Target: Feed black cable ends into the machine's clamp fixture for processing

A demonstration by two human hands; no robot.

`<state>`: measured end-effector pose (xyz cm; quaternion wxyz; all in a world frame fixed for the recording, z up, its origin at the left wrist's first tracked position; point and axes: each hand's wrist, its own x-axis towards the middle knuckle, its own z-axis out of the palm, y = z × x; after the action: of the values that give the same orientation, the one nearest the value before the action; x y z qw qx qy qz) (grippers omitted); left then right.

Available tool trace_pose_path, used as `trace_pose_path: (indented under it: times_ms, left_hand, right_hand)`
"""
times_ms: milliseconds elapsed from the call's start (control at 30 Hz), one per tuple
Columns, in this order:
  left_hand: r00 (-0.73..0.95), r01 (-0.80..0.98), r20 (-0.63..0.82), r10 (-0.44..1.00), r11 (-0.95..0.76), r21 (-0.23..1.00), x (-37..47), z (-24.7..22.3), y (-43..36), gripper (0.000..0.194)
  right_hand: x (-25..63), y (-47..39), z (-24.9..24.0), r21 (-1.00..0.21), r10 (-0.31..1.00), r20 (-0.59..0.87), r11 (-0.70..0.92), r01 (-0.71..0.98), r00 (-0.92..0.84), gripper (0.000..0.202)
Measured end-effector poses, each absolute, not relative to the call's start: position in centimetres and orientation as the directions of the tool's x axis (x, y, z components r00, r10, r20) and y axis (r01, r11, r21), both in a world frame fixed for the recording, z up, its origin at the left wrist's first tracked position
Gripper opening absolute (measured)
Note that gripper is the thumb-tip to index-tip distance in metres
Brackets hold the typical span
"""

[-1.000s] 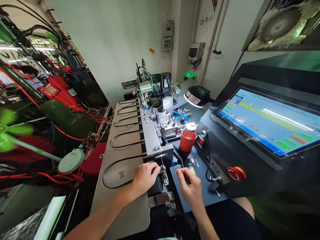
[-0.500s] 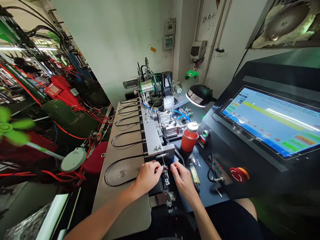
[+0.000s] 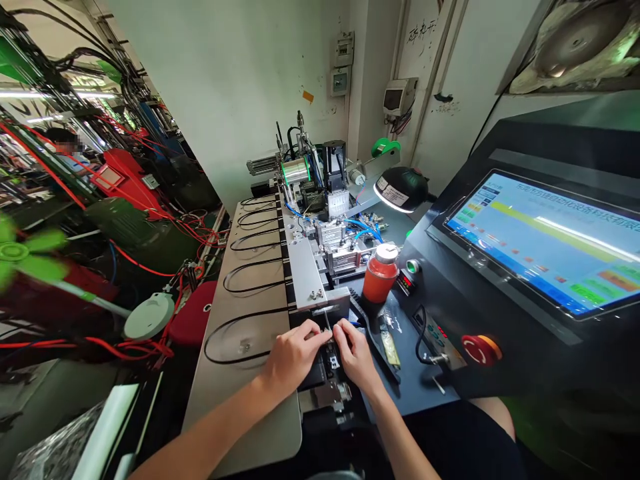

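My left hand point(image 3: 294, 353) is bent over a small metal fixture point(image 3: 333, 362) at the near end of the machine, thumb and forefinger pinched together. Opposite it, my right hand point(image 3: 354, 352) is closed in a pinch too, its fingertips almost meeting the left ones. Whatever lies between the fingertips is too small and covered to make out. Beside my left hand, a looped black cable point(image 3: 206, 347) lies on the beige tabletop point(image 3: 240, 417), with one end running to the machine's edge and the other passing behind the hand.
More black cable loops point(image 3: 225, 280) line the tabletop further back. A red bottle point(image 3: 380, 277) with a pale cap stands right of the fixture, near a lit lamp point(image 3: 403, 189). A touchscreen console point(image 3: 545, 233) with an emergency stop button point(image 3: 481, 349) fills the right. A green fan point(image 3: 30, 253) is far left.
Both hands have come closer together over the fixture; my right hand has shifted left, so the fingertips now nearly touch. The camera view has moved slightly.
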<state>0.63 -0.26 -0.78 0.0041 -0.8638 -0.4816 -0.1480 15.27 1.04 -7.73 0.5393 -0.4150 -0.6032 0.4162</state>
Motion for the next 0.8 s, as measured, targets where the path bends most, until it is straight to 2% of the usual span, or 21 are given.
trace_pose_path:
  times_ms: [133,233,300,433,500,633,800]
  left_hand:
    - [0.65,0.755,0.324,0.687,-0.633,-0.172,0.7,-0.7,-0.3,0.028]
    - [0.726,0.687,0.287,0.625,-0.669,-0.283,0.9,-0.3,-0.2,0.024]
    - [0.71,0.704,0.271,0.65,-0.663,-0.255,0.8,0.0,-0.2,0.023]
    - [0.547,0.829,0.23,0.805,-0.559,-0.017,0.2,0.5,-0.2,0.014]
    - [0.486,0.864,0.175,0.856,-0.5,0.049,-0.1,0.7,-0.1,0.008]
    - [0.451,0.886,0.095,0.887,-0.459,0.074,-0.3,0.9,0.0,0.012]
    - [0.444,0.887,0.073,0.893,-0.45,0.107,-0.4,0.8,0.3,0.013]
  right_hand:
    - [15.0,1.1,-8.2,-0.953,0.952,0.297,0.301,0.046,-0.067,0.034]
    - [15.1,1.3,-8.7,-0.953,0.953,0.295,0.298,0.049,-0.065,0.035]
    - [15.5,1.4,-8.9,-0.953,0.954,0.294,0.297,0.062,-0.058,0.035]
    - [16.6,1.2,-8.4,-0.947,0.954,0.301,0.297,0.123,0.011,0.034]
    - [16.9,0.6,-7.7,-0.915,0.93,0.367,0.359,0.183,0.01,0.026]
    - [17.1,-0.6,-6.5,-0.813,0.858,0.509,0.505,0.289,-0.067,0.026]
    - [18.9,-1.1,-6.4,-0.76,0.833,0.549,0.464,0.456,0.067,0.026]
